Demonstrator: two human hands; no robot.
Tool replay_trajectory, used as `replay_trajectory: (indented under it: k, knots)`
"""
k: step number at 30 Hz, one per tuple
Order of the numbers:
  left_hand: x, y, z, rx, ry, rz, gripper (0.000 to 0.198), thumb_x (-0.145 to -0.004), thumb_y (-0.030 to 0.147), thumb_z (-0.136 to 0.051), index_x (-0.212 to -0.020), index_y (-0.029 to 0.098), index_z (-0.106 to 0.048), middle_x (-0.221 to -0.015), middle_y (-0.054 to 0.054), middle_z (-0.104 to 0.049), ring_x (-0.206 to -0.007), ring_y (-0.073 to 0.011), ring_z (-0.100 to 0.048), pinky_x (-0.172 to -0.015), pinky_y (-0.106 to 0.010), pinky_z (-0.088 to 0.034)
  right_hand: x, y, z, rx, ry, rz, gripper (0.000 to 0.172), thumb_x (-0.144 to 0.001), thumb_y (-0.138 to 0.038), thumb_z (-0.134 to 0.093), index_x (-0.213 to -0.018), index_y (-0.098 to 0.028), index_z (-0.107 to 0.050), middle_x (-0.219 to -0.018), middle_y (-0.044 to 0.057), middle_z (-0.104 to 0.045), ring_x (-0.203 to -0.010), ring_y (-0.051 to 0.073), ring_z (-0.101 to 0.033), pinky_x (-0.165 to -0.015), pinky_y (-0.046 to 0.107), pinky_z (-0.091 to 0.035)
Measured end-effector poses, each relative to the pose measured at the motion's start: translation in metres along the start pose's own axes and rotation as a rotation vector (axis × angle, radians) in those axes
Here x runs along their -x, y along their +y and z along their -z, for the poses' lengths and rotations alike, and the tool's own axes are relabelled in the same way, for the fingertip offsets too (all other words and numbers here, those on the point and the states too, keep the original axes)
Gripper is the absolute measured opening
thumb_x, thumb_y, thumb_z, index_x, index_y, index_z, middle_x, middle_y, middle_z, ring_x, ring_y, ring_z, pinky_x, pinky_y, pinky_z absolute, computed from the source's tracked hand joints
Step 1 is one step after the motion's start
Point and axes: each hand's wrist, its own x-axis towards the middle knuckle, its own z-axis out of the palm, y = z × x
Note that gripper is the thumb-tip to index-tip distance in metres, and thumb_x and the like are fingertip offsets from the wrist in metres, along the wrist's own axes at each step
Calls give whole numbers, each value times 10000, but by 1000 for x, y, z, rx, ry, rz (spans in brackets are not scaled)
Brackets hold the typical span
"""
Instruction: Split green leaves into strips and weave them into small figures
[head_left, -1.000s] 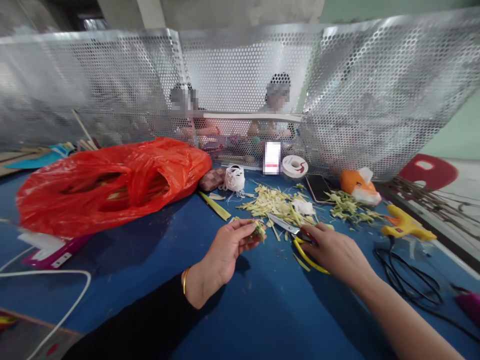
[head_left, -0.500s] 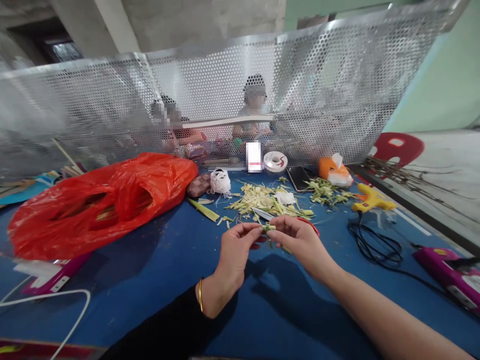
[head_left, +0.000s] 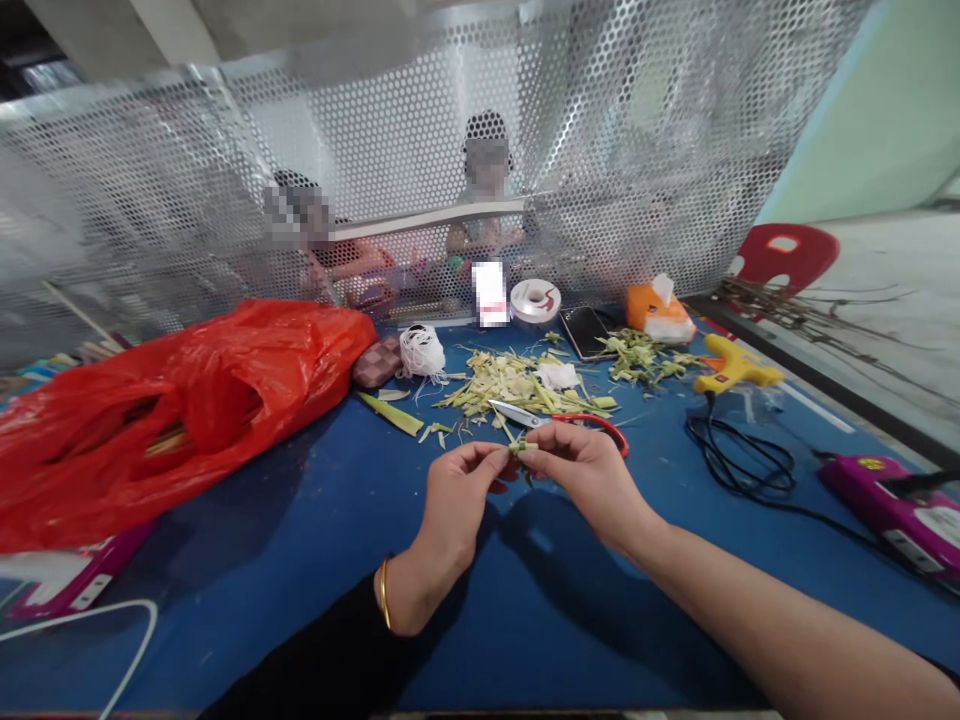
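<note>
My left hand (head_left: 456, 505) and my right hand (head_left: 596, 485) meet in front of me over the blue table. Between their pinched fingertips is a small piece of folded green leaf strips (head_left: 517, 449), with thin ends sticking out above and below. Fingers cover part of it. Just beyond my right hand lie scissors (head_left: 517, 414) with red handles, their blades pointing left. A heap of pale green leaf trimmings (head_left: 495, 380) spreads behind the scissors, with a white crumpled tissue (head_left: 556, 376) on it. Several small green folded leaf pieces (head_left: 645, 358) are piled to the right.
A red plastic bag (head_left: 247, 400) fills the left side. A white string ball (head_left: 422, 352), ribbon spool (head_left: 535, 300), phone (head_left: 586, 333) and orange tissue pack (head_left: 658, 312) stand farther back. At right are a yellow glue gun (head_left: 731, 366), its black cord and a purple power strip (head_left: 877, 500). People sit behind the perforated screen (head_left: 405, 130).
The view has shifted, so most things sit slightly farther left and higher. Both hands keep pinching the leaf piece, and more of the scissors' red handles shows beyond my right hand.
</note>
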Motion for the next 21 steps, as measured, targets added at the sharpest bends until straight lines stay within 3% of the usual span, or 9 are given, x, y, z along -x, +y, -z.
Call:
replay_trajectory:
  k: [8, 16, 21]
  knots:
    - [-3, -2, 9, 235, -122, 374, 144, -668, 261, -768, -708, 132, -717, -655, -32, -679, -593, -110, -593, -563, -212, -434, 0, 0, -3, 10, -55, -27, 258, -638, -367, -785, -724, -150, -675, -606, -16, -615, -583, 113, -528, -600, 275, -430]
    - [2, 2, 7, 171, -141, 209, 305, -768, 438, -700, -834, 141, -702, -785, -46, -699, -671, -131, -634, -579, -228, -470, -3, -3, 3, -39, -47, -93, 252, -641, -361, -782, -712, -147, -670, -594, -22, -607, -555, 94, -513, -578, 254, -427]
    - [3, 1, 7, 81, -129, 146, 245, -684, 330, -789, -836, 149, -725, -783, -38, -696, -711, -137, -634, -603, -227, -481, -1, -4, 2, 0, -83, -99, 273, -660, -378, -776, -737, -147, -652, -575, -32, -596, -562, 96, -526, -589, 253, -434]
